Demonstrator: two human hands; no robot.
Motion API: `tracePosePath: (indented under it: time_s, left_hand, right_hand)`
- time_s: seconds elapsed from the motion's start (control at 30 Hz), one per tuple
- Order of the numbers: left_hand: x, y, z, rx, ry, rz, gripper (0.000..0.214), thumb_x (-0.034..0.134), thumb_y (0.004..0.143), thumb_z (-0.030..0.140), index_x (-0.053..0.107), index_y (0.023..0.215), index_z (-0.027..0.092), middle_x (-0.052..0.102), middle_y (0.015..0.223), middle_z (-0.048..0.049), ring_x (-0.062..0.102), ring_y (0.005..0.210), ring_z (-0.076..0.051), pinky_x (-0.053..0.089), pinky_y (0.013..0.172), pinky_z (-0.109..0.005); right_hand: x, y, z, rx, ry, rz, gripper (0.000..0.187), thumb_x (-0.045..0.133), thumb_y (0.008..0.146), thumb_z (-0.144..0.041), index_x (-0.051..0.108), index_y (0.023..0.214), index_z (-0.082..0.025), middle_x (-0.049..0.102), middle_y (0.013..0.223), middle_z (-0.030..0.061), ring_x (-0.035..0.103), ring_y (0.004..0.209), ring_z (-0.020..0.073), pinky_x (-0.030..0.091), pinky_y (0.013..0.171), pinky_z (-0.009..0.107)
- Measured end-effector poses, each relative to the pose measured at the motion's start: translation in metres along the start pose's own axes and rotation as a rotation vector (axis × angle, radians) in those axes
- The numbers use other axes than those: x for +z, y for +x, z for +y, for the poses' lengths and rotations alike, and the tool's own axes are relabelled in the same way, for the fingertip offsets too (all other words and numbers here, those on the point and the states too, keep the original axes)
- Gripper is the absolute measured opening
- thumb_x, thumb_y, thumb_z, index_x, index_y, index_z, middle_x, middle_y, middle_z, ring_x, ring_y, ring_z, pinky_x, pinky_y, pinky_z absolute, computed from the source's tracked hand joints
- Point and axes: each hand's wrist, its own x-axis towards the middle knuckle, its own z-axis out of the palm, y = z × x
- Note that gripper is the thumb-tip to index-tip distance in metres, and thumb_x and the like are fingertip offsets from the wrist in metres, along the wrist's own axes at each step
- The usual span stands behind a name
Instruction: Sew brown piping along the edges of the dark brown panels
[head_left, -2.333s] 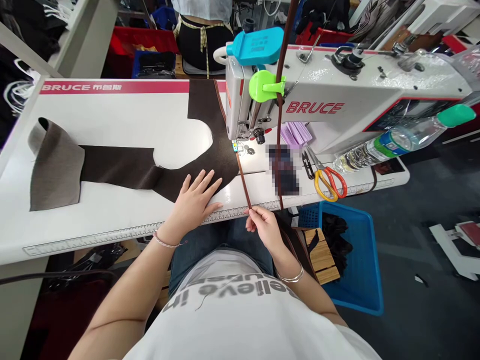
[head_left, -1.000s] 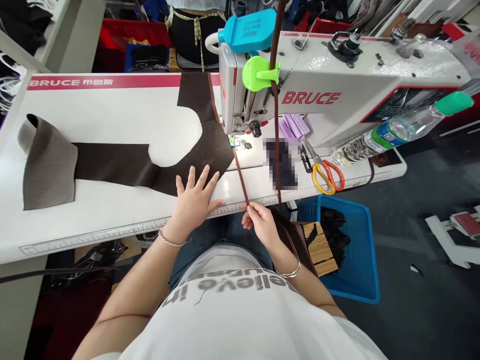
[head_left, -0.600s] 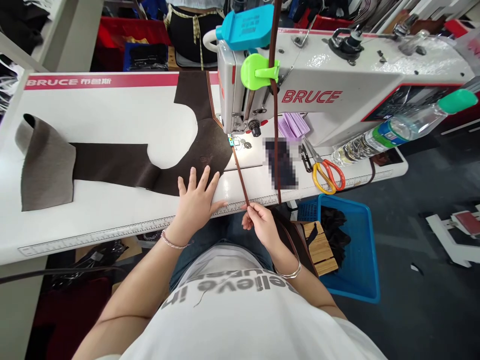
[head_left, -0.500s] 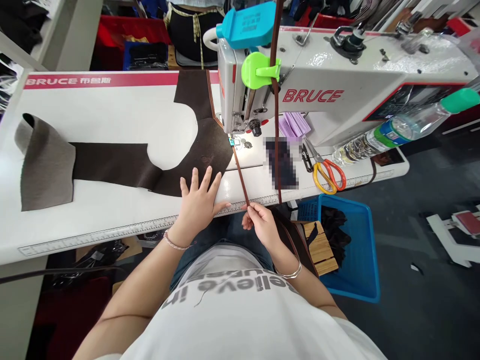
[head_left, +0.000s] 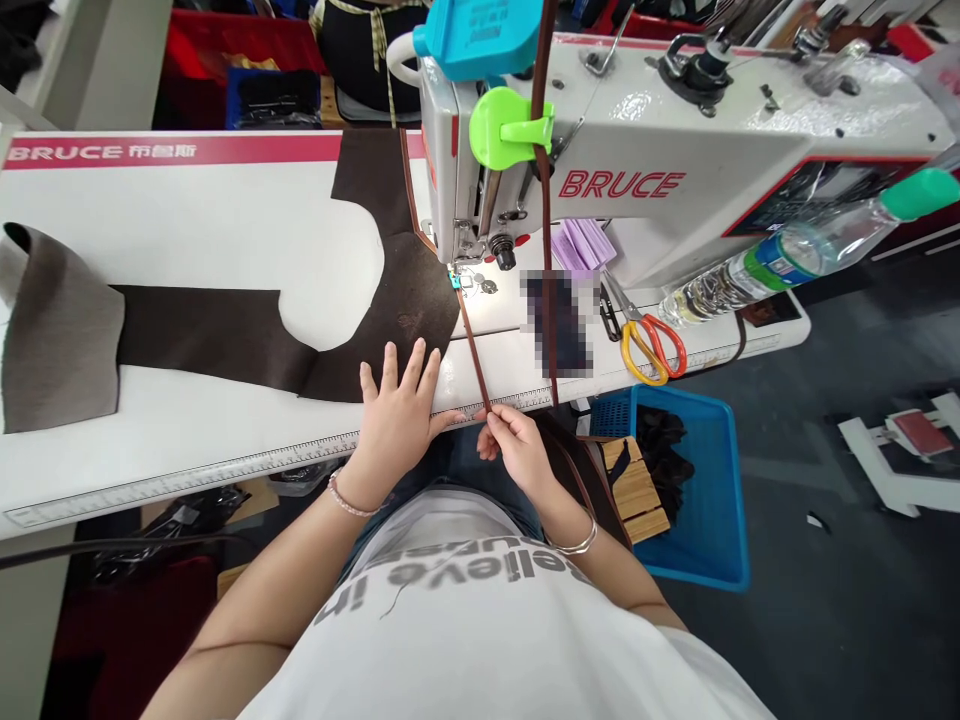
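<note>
My left hand (head_left: 397, 425) lies with fingers spread, its fingertips on the lower edge of a dark brown leather-like piece (head_left: 202, 325). This piece has a rounded cut-out and curls up at its left end, showing a grey underside. Its right edge runs under the needle area of a white sewing machine (head_left: 622, 130). My right hand (head_left: 517, 450) pinches a narrow brown binding strip (head_left: 472, 345) at the table's front edge. From there the strip runs taut up to a small blue guide (head_left: 454, 281) by the needle. Brown trim shows along the piece's far right edge.
Orange-and-yellow scissors (head_left: 652, 348), purple slips (head_left: 583, 245) and a plastic bottle (head_left: 787, 255) are right of the needle. Another brown strip (head_left: 546, 210) hangs down before the machine. Below the table's right side stands a blue basket (head_left: 720, 500) with dark pieces.
The view has shifted slightly, moving the table and machine left and up in the picture. Both hands keep nearly the same pose, the right still pinching the strip.
</note>
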Motion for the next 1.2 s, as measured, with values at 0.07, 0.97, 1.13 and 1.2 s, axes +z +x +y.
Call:
tracePosePath:
  time_s: [0.07,0.97,1.13,1.2]
  left_hand:
    - [0.000,0.000,0.000,0.001,-0.006,0.001,0.078,0.042,0.092,0.058,0.026,0.153,0.012,0.023,0.159,-0.0159,0.016,0.145,-0.047,0.016,0.110,-0.071]
    - [-0.001,0.000,0.015,-0.025,0.015,-0.021,0.083,0.046,0.089,0.062,0.027,0.153,0.012,0.021,0.160,-0.0175,0.016,0.143,-0.050,0.018,0.108,-0.073]
    - [0.002,-0.001,0.019,-0.013,0.018,-0.024,0.083,0.047,0.089,0.062,0.026,0.153,0.014,0.020,0.160,-0.0166,0.015,0.144,-0.049,0.018,0.108,-0.072]
    - [0.003,-0.002,0.020,-0.013,0.015,-0.026,0.082,0.046,0.089,0.062,0.025,0.153,0.015,0.020,0.160,-0.0158,0.015,0.144,-0.049,0.018,0.109,-0.072]
  right_hand:
    - [0.000,0.000,-0.001,0.003,-0.004,0.003,0.032,0.054,0.087,-0.049,0.062,0.087,-0.018,0.059,0.053,-0.0028,0.053,0.045,0.0104,0.041,0.045,0.022]
    - [0.001,-0.001,-0.005,-0.027,-0.017,-0.005,0.032,0.053,0.088,-0.049,0.061,0.087,-0.018,0.060,0.056,-0.0022,0.054,0.046,0.0109,0.042,0.046,0.022]
    - [0.001,-0.001,-0.005,-0.026,-0.023,-0.001,0.033,0.053,0.088,-0.051,0.061,0.085,-0.018,0.060,0.055,-0.0022,0.054,0.046,0.0110,0.042,0.045,0.022]
    - [0.001,-0.001,-0.005,-0.024,-0.021,-0.001,0.034,0.053,0.088,-0.051,0.061,0.085,-0.018,0.060,0.055,-0.0021,0.054,0.046,0.0110,0.042,0.045,0.022]
